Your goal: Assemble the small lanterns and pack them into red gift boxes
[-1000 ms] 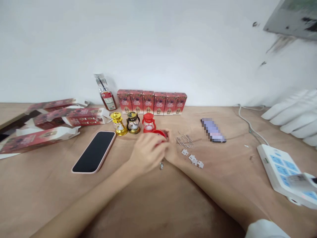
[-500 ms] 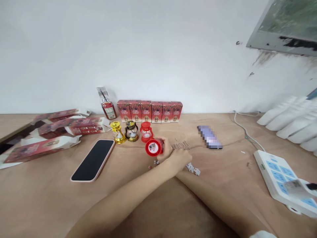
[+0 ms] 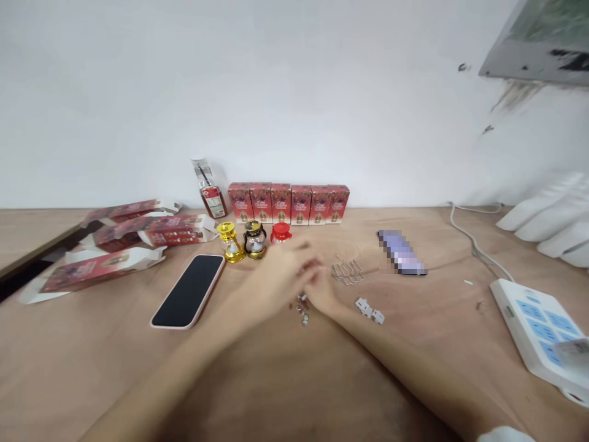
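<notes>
Both my hands are together near the middle of the table. My left hand, smeared by motion, reaches across in front of the standing red lantern and covers its lower part. My right hand is closed beside it, with a blurred dark red patch of a second small lantern at its fingers, mostly hidden. Below the hands lie several small round silvery pieces like button cells. Right of them are thin metal pins and small white plastic pieces.
A gold lantern and a black-gold lantern stand before a row of red boxes. A bottle, opened red cartons and a phone are left. Another phone and a power strip are right.
My left hand has moved left from over the metal pins, which now show. The red lantern in my right hand, base facing me before, is now mostly hidden. The view has shifted slightly.
</notes>
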`<move>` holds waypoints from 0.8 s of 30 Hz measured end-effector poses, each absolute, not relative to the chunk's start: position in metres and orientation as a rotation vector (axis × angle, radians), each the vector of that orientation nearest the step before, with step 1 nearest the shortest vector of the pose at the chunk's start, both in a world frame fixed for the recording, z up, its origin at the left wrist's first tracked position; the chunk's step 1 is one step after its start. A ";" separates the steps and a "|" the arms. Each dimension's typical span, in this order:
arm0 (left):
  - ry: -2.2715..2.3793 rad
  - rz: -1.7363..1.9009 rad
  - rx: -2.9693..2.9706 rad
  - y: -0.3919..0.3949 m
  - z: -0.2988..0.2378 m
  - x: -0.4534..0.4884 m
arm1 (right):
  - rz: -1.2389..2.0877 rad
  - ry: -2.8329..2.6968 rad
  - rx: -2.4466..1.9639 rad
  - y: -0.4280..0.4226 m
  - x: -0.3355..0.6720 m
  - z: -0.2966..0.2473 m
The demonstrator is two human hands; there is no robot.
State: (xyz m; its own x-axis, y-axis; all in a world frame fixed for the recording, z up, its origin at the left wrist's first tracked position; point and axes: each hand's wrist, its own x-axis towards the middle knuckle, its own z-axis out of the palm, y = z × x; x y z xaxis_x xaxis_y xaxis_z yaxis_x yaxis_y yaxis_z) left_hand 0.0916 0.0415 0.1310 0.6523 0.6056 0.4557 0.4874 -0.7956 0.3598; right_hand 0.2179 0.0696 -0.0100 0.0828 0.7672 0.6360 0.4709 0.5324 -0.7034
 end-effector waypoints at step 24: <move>0.888 0.848 2.054 0.065 0.139 0.038 | 0.498 -1.470 -1.073 0.067 0.219 -0.004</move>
State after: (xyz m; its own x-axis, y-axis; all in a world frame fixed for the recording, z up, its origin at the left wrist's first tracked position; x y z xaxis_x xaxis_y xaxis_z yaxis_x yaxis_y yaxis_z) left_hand 0.0378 0.0653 0.1389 0.5441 0.7929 0.2744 0.3104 -0.4941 0.8121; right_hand 0.2190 0.0666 -0.0045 0.1129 0.8316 0.5437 0.3303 0.4847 -0.8099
